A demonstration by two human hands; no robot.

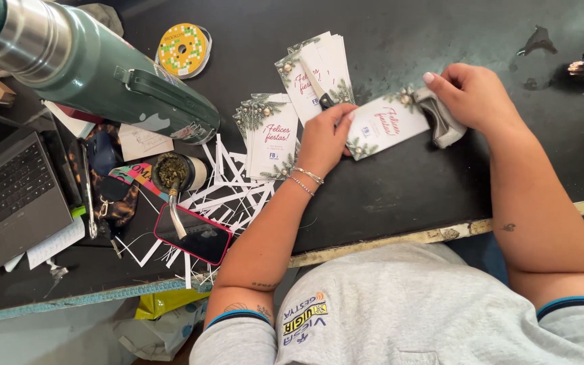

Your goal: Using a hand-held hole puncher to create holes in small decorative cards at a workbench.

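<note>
While you hold it over the dark table (400,196), the details read like this:

Card: a white rectangular greeting card (385,125) with red script and pine-sprig corners, tilted, just above the tabletop between your hands.
Punch: a small grey tool (443,122) clamped over the card's right end.
Right hand: your right hand (468,94) is curled closed around the punch, fingers bent over its top.
Left hand: your left hand (326,138) pinches the card's left edge, thumb and fingers together, bracelets at the wrist.
Card stacks: matching cards (272,135) fanned in piles just left of that hand.
Paper strips: thin white offcuts (228,196) scattered below the piles.
Flask: a green metal flask (96,71) lying on its side, well apart.
</note>
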